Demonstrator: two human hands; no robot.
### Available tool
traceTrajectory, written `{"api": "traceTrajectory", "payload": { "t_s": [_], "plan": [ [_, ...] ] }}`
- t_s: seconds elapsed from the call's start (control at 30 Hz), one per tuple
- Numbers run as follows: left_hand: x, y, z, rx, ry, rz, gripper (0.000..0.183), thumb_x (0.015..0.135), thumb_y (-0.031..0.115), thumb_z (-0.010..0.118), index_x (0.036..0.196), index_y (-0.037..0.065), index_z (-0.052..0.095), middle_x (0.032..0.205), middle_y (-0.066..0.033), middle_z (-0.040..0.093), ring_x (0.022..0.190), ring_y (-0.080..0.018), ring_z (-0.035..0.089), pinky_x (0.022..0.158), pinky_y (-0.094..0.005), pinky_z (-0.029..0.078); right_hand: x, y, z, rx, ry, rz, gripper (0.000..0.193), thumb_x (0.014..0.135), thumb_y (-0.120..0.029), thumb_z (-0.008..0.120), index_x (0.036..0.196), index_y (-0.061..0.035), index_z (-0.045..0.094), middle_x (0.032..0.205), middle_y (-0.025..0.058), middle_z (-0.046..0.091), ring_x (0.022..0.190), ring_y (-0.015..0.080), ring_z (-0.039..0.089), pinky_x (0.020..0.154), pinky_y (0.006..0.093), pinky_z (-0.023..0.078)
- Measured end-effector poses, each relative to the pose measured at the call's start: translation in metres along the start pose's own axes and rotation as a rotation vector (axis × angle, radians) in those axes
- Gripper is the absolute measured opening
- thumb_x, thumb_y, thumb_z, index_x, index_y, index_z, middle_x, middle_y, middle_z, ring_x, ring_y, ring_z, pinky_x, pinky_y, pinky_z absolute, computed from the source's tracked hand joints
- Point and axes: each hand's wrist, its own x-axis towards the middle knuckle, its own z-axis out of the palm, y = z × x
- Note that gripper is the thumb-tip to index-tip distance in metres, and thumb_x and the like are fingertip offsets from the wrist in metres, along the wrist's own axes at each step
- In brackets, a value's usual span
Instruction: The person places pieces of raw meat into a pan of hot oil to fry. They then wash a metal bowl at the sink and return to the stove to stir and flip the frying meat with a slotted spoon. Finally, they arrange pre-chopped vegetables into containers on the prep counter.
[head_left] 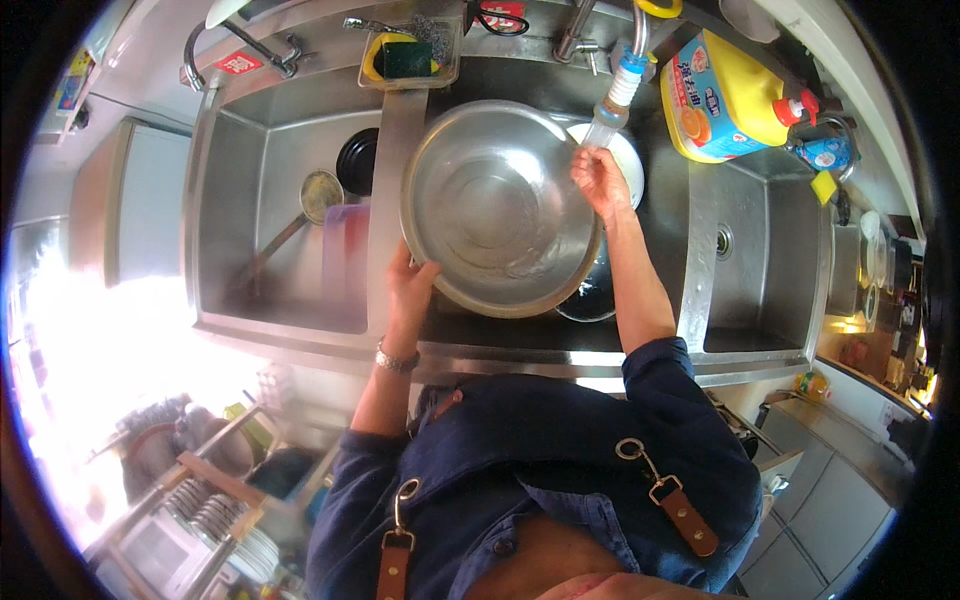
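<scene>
A large round stainless steel basin [490, 205] tilts over the middle sink, with a little water glinting inside it. My left hand [408, 280] grips its near left rim, the thumb on top and the other fingers hidden underneath. At the basin's far right edge my right hand [602, 182] is closed around the clear lower end of the faucet nozzle [612, 108], a white ribbed piece with a blue band. Under the basin's right side, a white bowl [630, 165] and a dark pan [592, 290] show only in part.
In the left sink lie a long-handled strainer [320, 195], a black round dish [358, 162] and a translucent purple board [346, 240]. A tub [452, 72] holding a scouring pad sits on the back ledge. Right of the faucet stands a yellow detergent jug [725, 95].
</scene>
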Motion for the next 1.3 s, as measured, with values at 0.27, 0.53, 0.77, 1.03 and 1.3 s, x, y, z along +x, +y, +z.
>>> {"api": "traceTrajectory", "payload": {
  "t_s": [0.27,0.53,0.77,1.03,1.3],
  "plan": [
    [0.001,-0.017,0.015,-0.045,-0.058,-0.018,0.054,0.075,-0.006,0.05,0.128,0.0,0.044,0.109,-0.0076,0.058,0.094,-0.0137,0.057,0.079,-0.0245,0.047,0.003,-0.009,0.005,0.18,-0.236,0.057,0.01,0.082,-0.009,0.057,0.082,-0.0038,0.048,0.072,0.002,0.046,0.062,0.0098,0.04,0.054,0.0222,0.034],
    [0.002,-0.02,0.023,-0.012,-0.098,-0.042,0.055,0.075,-0.005,0.051,0.129,0.0,0.042,0.11,-0.0071,0.057,0.096,-0.0138,0.057,0.081,-0.0255,0.047,0.006,-0.003,0.016,0.15,-0.155,-0.054,0.01,0.085,-0.008,0.056,0.089,-0.0019,0.049,0.078,0.0029,0.049,0.068,0.0109,0.044,0.059,0.0225,0.037],
    [0.002,-0.02,0.02,-0.017,-0.101,-0.095,0.057,0.074,-0.006,0.051,0.13,-0.001,0.041,0.113,-0.0079,0.056,0.098,-0.0157,0.056,0.083,-0.0265,0.047,0.002,-0.003,0.014,-0.006,-0.163,-0.03,0.012,0.082,-0.012,0.057,0.087,-0.0049,0.048,0.079,0.0009,0.046,0.069,0.0092,0.042,0.06,0.0207,0.038],
    [0.001,-0.015,0.024,-0.044,-0.078,-0.087,0.051,0.075,-0.003,0.054,0.126,0.0,0.046,0.11,-0.0072,0.058,0.1,-0.0153,0.054,0.087,-0.0278,0.044,0.017,-0.005,0.002,0.097,-0.276,0.067,0.015,0.089,-0.018,0.05,0.081,-0.0059,0.047,0.062,-0.0014,0.039,0.051,0.0078,0.037,0.044,0.0207,0.029],
    [0.0,-0.016,0.025,-0.104,-0.057,-0.077,0.05,0.074,0.001,0.056,0.124,0.0,0.047,0.104,-0.0053,0.059,0.087,-0.0108,0.055,0.07,-0.0218,0.045,0.058,-0.02,0.027,-0.297,-0.053,0.026,0.023,0.092,-0.026,0.052,0.088,-0.0033,0.054,0.068,0.0039,0.051,0.056,0.0101,0.046,0.047,0.0187,0.035]
  ]
}}
